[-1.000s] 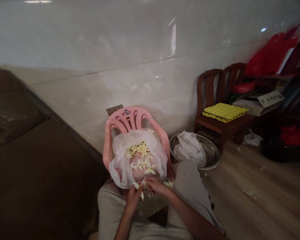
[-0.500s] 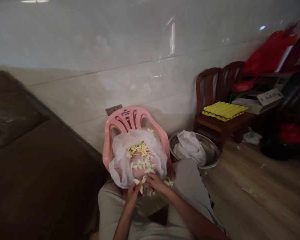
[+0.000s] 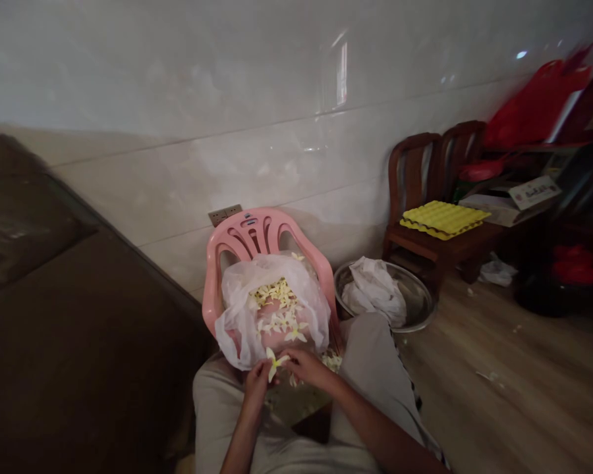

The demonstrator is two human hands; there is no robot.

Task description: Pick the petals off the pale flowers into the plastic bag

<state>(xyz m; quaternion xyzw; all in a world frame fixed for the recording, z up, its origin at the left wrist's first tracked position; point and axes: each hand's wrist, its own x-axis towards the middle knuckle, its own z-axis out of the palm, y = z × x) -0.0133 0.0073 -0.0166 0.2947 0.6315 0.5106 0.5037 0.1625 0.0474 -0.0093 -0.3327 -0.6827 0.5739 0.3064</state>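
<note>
Between my two hands, just in front of the chair seat, is a pale flower (image 3: 273, 363) with narrow petals and a yellowish centre. My left hand (image 3: 257, 380) pinches it from the left. The fingers of my right hand (image 3: 304, 366) are closed at its right-hand petal. Beyond them a translucent white plastic bag (image 3: 234, 329) lies spread open on the seat of a pink plastic chair (image 3: 325, 266). Many loose flowers (image 3: 279, 293) are heaped inside the bag, and several more lie nearer its front edge. Further flowers (image 3: 332, 361) show low down beside my right knee.
Right of the chair, a metal basin (image 3: 420, 316) on the floor holds a crumpled white bag (image 3: 373, 293). Behind it stands a wooden chair (image 3: 412, 168) with yellow egg trays (image 3: 443, 218) and an opened carton (image 3: 507, 201) nearby. A dark piece of furniture (image 3: 89, 342) fills the left side.
The flower between my hands has turned to show its open face. My left hand has shifted slightly left, and the right hand's fingers have moved slightly down. The bag and its flowers look unchanged.
</note>
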